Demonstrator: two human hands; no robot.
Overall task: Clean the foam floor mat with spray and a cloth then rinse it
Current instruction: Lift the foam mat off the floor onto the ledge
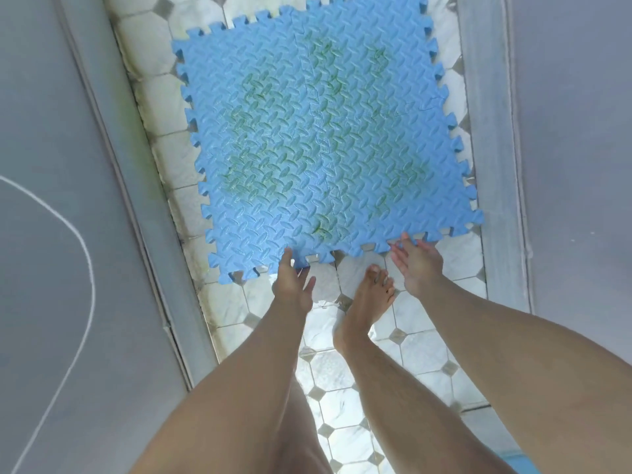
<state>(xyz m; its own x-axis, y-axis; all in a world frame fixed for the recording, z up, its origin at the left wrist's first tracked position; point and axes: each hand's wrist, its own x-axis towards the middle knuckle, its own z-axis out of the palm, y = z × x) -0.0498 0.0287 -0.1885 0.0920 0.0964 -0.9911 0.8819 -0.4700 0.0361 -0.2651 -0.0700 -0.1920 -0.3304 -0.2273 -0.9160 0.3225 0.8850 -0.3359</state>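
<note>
The blue foam floor mat (pixel 318 131), with jigsaw edges and a raised leaf pattern, lies flat on the tiled floor. Greenish stains mark its middle and right side. My left hand (pixel 294 285) is at the mat's near edge, with its thumb touching an edge tab and its fingers straight and spread just off the mat. My right hand (pixel 418 265) reaches the near right edge with straight fingers, and its fingertips touch the foam. Neither hand holds anything. No spray bottle or cloth is in view.
My bare foot (pixel 366 302) stands on the white and grey octagon floor tiles (pixel 345 374) between my hands. Grey walls (pixel 68 131) close in on the left and right. A thin white cord (pixel 89 268) hangs along the left wall.
</note>
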